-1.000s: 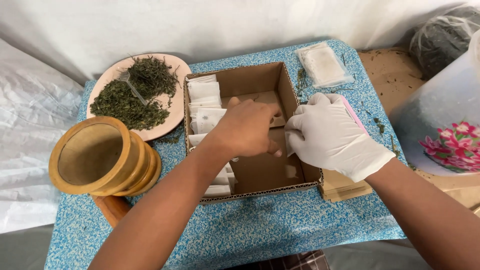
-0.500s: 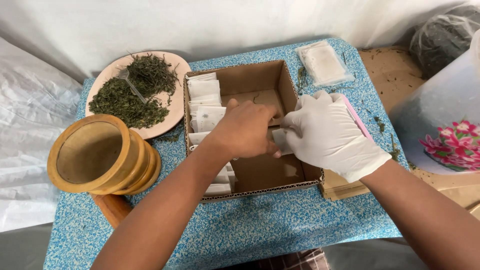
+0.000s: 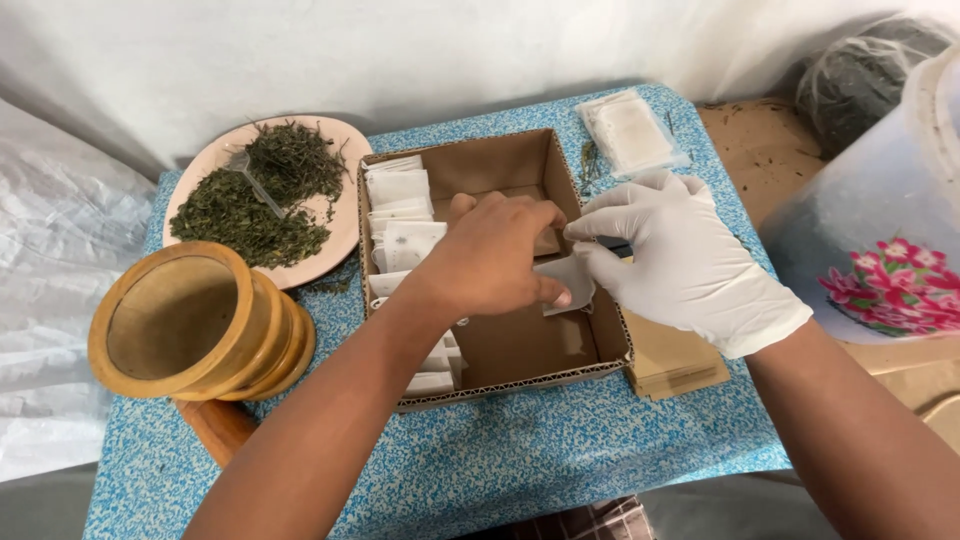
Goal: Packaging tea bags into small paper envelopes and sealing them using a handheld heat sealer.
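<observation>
The small white paper sachet (image 3: 566, 283) hangs over the open brown cardboard box (image 3: 520, 345), above its bare floor. Since a moment ago my hands have drawn slightly apart, so the sachet now shows between them. My bare left hand (image 3: 495, 255) pinches its lower corner; my white-gloved right hand (image 3: 680, 260) nips its right edge, other fingers loosely spread. Filled sachets (image 3: 400, 215) line the box's left side on the blue speckled counter (image 3: 520, 450).

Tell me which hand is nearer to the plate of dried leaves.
Left. The bare left hand is over the cardboard box, just right of the plate. The gloved right hand is farther right, at the box's right wall.
</observation>
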